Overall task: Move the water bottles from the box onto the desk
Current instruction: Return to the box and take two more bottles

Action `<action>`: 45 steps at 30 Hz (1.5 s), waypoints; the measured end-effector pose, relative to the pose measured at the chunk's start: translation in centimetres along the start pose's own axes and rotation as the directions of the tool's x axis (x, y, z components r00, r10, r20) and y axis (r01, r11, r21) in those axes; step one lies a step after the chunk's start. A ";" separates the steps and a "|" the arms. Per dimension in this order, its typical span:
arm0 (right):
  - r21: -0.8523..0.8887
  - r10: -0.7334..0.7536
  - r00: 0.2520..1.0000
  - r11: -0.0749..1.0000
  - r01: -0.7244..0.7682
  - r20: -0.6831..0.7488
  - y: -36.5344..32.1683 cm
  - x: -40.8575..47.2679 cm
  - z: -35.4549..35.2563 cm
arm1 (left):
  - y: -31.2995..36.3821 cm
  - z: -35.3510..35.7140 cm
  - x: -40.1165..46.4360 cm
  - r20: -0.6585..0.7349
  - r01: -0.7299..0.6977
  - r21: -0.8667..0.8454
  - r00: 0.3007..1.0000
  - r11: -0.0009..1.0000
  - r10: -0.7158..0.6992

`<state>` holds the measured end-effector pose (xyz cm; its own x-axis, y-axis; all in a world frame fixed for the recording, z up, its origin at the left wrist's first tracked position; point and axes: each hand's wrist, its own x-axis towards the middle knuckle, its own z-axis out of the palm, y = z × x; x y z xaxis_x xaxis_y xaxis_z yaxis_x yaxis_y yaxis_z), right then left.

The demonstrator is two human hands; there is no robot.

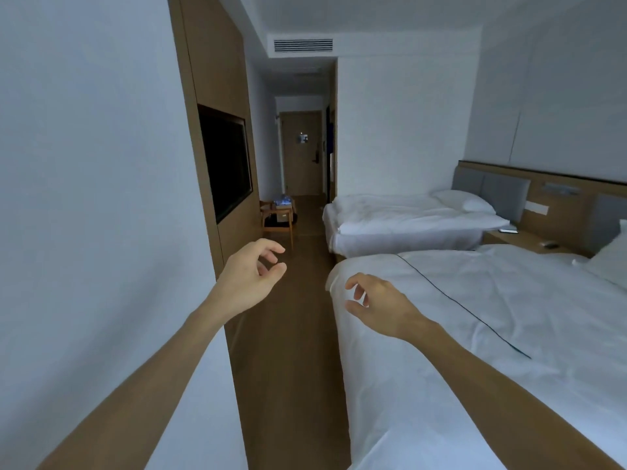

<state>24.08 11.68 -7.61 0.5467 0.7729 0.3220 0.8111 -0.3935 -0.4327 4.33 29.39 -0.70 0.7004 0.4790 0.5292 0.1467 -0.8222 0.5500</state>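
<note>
Both forearms reach forward from 6 o'clock, bare. Left hand (249,278) at centre, just left of the midline, fingers loosely curled, thumb and forefinger narrowly apart, holding nothing. Right hand (380,305) at about 5 o'clock from it, fingers loosely hooked, also holding nothing; it is seen over the corner of the near bed (475,334).

Near bed fills 3 to 5 o'clock: white cover, rumpled, a thin dark line running across it. White wall at 9 o'clock. Wood floor (291,334) runs as an aisle from 6 toward 12 o'clock.

Beyond the left hand, at 10 o'clock, a wood panel holds a dark TV (225,164). Far bed (407,222) at 2 o'clock, white, with a pillow (464,200) at a grey headboard. Nightstand (522,237) sits between the beds.

Further on, just above the left hand, a wooden chair (278,220) carries a box (283,213) with the bottles (283,200) showing in its top; detail too small to count. Well apart from both hands.

At 12 o'clock: door (302,152), ceiling vent (303,45) above.
</note>
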 end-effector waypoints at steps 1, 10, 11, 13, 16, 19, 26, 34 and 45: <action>-0.001 -0.008 1.000 1.000 0.008 0.001 1.0 1.8 0.3 | -0.7 0.8 1.6 0.000 0.002 0.006 1.000 1.000 -0.002; 0.017 -0.058 0.998 0.998 0.058 0.030 8.7 18.5 1.1 | -6.3 7.1 16.2 0.030 0.009 0.053 0.999 0.999 -0.011; 0.022 -0.056 0.998 0.998 0.056 0.034 9.4 20.4 1.3 | -6.9 7.7 17.7 0.032 0.016 0.058 0.999 0.998 -0.018; 0.034 -0.067 0.997 0.997 0.065 0.047 10.6 23.6 2.2 | -8.4 9.0 20.4 0.040 0.020 0.072 0.999 0.997 -0.022; 0.029 -0.090 0.994 0.996 0.089 0.066 12.2 28.3 4.0 | -11.0 10.6 24.6 0.035 0.030 0.077 0.999 0.997 -0.033; 0.036 -0.102 0.991 0.994 0.099 0.081 13.6 33.4 5.9 | -14.2 12.1 28.8 0.024 0.031 0.076 0.999 0.997 -0.033; 0.002 -0.124 0.989 0.992 0.125 0.086 16.2 47.5 10.3 | -23.8 15.3 40.7 0.011 0.040 0.063 0.999 0.997 -0.041; -0.035 -0.059 0.997 0.998 0.060 0.041 19.5 63.6 12.7 | -33.5 18.5 56.1 0.035 0.048 0.047 0.998 0.998 -0.049; -0.058 -0.030 0.997 0.998 0.034 0.065 27.3 82.2 17.6 | -44.3 25.5 72.8 0.054 0.015 0.068 0.998 0.998 -0.019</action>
<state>87.56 73.25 -7.79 0.5072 0.8151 0.2799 0.8400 -0.3950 -0.3719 66.63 92.83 -2.96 0.7342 0.4771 0.4829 0.2045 -0.8338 0.5128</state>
